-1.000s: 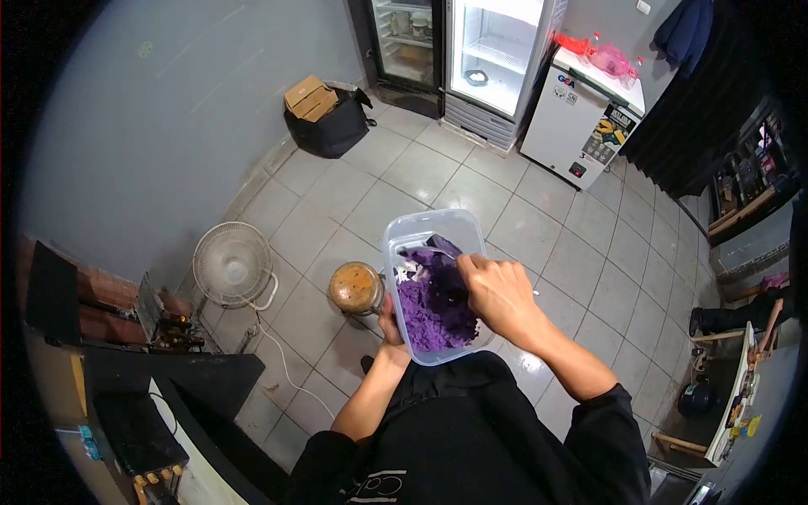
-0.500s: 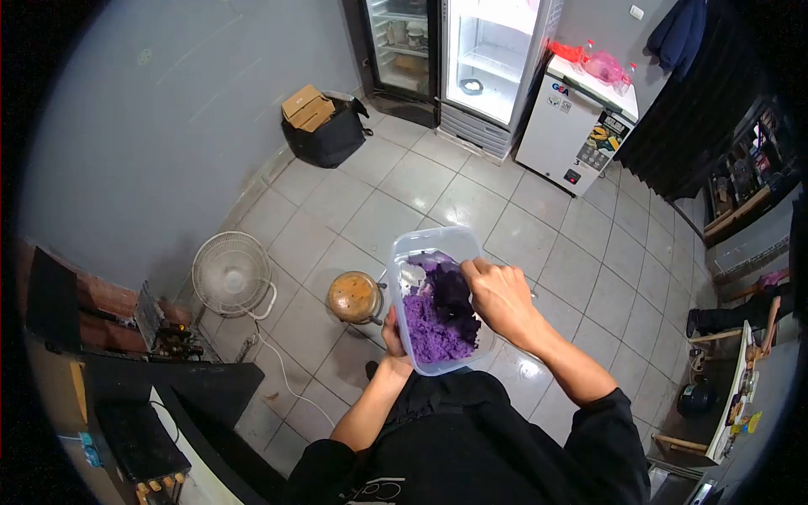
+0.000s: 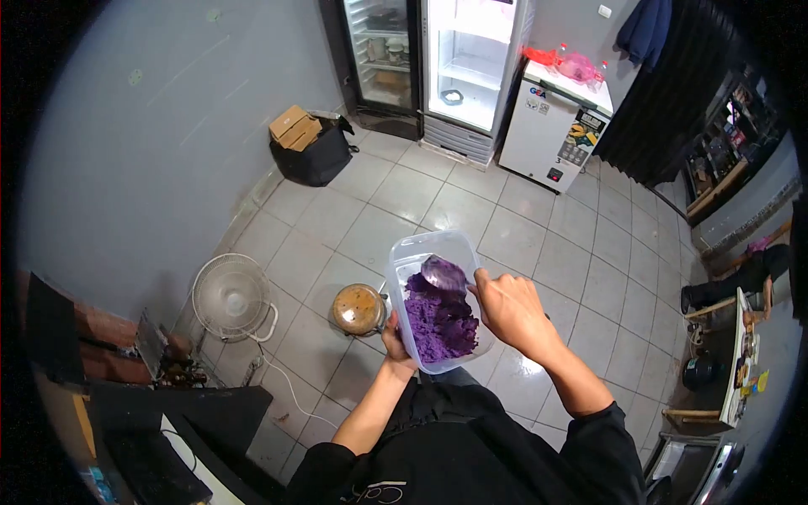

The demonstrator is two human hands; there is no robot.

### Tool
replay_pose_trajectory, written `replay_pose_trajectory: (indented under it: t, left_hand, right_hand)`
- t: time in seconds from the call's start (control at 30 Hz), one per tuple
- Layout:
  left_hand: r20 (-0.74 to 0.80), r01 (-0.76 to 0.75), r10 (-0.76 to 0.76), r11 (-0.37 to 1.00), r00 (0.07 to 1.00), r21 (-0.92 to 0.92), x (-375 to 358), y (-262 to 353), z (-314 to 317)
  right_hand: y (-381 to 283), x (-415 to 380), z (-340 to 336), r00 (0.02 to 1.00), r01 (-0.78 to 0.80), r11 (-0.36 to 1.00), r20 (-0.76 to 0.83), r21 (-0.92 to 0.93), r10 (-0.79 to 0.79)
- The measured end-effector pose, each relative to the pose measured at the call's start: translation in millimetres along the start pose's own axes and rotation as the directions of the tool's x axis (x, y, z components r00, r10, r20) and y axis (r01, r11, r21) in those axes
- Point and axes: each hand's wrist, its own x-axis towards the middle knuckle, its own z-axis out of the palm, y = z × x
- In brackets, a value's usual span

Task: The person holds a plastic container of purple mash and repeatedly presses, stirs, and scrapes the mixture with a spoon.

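Note:
A clear plastic container (image 3: 402, 307) is held up in front of my body, tilted a little. Crumbly purple mash (image 3: 438, 328) fills much of its lower part, with a darker patch along the upper right. My left hand (image 3: 395, 338) grips the container's left wall, thumb on the outside near the rim. Over the right rim, my right hand (image 3: 511, 310) is closed round the handle of a metal spoon (image 3: 444, 273). The spoon's bowl is smeared purple and rests above the mash inside the container.
A lidded pot (image 3: 358, 309) stands on the floor just left of the container, with a white fan (image 3: 231, 295) farther left. Ahead are a black bag (image 3: 316, 160) with cardboard, a lit fridge (image 3: 471, 76) and a chest freezer (image 3: 551, 135). A person's leg (image 3: 732, 282) shows at right.
The spoon has come up toward the container's far end, and its bowl now shows clearly. The dark mass beneath my right hand has shifted. My view has turned slightly.

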Motion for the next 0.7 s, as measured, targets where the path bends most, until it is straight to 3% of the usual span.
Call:
replay_pose_trajectory:
  t: [0.17,0.33,0.5,0.7]
  left_hand:
    - [-0.042,0.009,-0.009,1.0,0.999,-0.011,-12.2,9.9,-2.3]
    - [-0.045,0.111,-0.112,0.993,0.993,-0.034,-19.4,14.0,20.1]
    - [0.058,0.108,-0.117,0.986,0.991,0.128,-21.1,10.1,-2.2]
    - [-0.02,0.103,-0.101,0.989,0.995,0.104,-23.8,10.8,2.0]
  right_hand:
    - [-25.7,-33.5,9.4,0.999,-0.044,0.964,0.034,0.263,0.036]
    - [-41.1,-55.5,29.7,0.997,-0.072,0.935,0.052,0.347,0.058]
    - [-40.3,-63.1,43.4,0.992,-0.124,0.95,0.001,0.286,0.129]
    - [-48.3,-50.4,51.1,0.996,-0.083,0.943,-0.013,0.324,0.092]
